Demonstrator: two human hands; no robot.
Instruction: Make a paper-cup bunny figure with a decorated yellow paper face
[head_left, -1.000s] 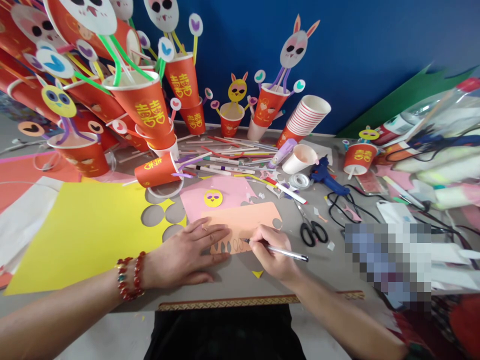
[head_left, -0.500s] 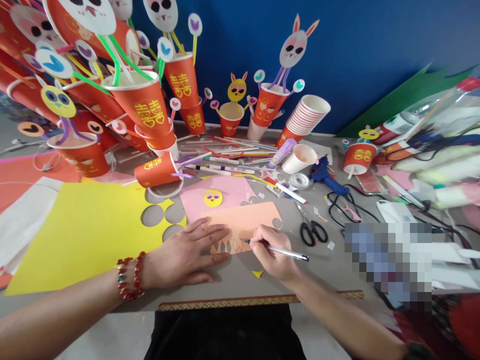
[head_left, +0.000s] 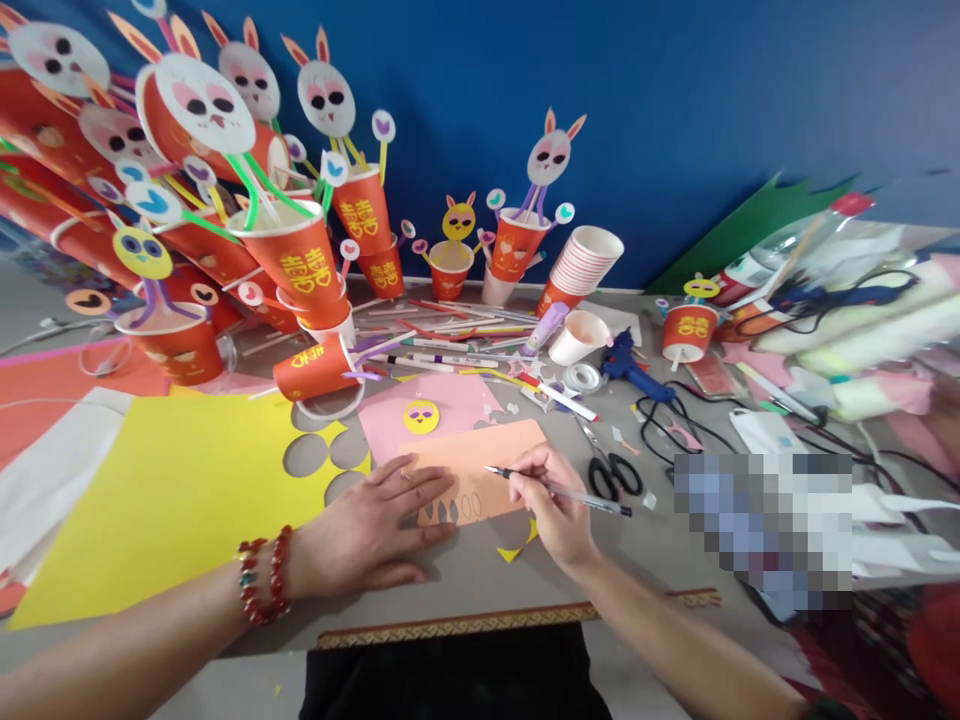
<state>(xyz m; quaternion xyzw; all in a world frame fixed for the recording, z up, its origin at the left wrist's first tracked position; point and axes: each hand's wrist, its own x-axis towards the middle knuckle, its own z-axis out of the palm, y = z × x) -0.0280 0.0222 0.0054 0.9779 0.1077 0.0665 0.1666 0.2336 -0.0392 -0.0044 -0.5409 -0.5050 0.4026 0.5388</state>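
1. Table (head_left: 465,588): supports all items below; clock readings take 12 as directly away from the person
2. Yellow sheet (head_left: 195,490): lies flat at 9 o'clock of the peach paper, its row of round cut-outs near the left hand
3. Peach paper (head_left: 495,450): lies flat in front of the person, between the hands; long axis runs close to 9–3, right end turned slightly toward 2; left end partly hidden
4. Left hand (head_left: 375,520): at 8 o'clock of the peach paper, palm down, fingers spread over its left end and directed between 2 and 3
5. Right hand (head_left: 556,502): between 3 and 4 o'clock of the paper's middle, thumb and fingers pinching the pen near its writing end
6. Pen (head_left: 579,494): tip points between 9 and 10, tail between 3 and 4; tip is over the paper, contact cannot be confirmed
7. Two oval outlines (head_left: 471,504): between 6 and 7 o'clock of the pen tip, apart from it; long axes near 12–6; left fingertips are the nearer
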